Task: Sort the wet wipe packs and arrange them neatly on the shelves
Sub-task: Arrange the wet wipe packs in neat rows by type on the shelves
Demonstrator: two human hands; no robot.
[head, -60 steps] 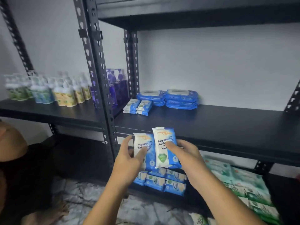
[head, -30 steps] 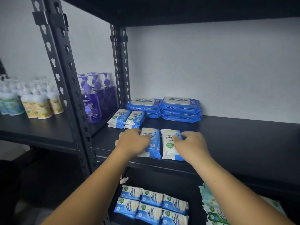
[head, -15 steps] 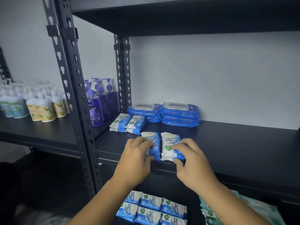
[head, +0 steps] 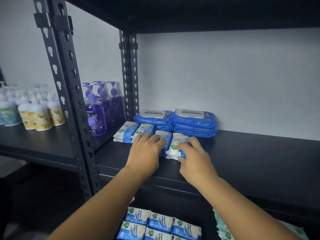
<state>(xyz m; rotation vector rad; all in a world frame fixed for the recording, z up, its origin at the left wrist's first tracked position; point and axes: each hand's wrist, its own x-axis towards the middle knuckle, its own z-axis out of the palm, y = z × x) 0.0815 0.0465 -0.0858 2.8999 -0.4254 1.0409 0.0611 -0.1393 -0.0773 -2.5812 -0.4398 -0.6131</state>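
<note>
Two small wet wipe packs on the black metal middle shelf (head: 242,161), one under each hand.

The right white-and-blue plastic pack (head: 179,140) lies flat near the shelf's front, and the right hand (head: 194,153) pinches its near end, thumb beneath and fingers curled over the top. Touching its left side, the left white-and-blue plastic pack (head: 163,136) lies under the left hand (head: 146,149), which rests palm-down with fingers loosely bent and thumb hidden. Two more small packs (head: 125,133) sit just left, and stacked large blue flip-lid packs (head: 194,122) sit just behind.

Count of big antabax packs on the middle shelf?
5. Three sit in the right stack. Two are visible in the left stack, the lower one mostly hidden behind the small wipe packs. More could be hidden there.
</note>
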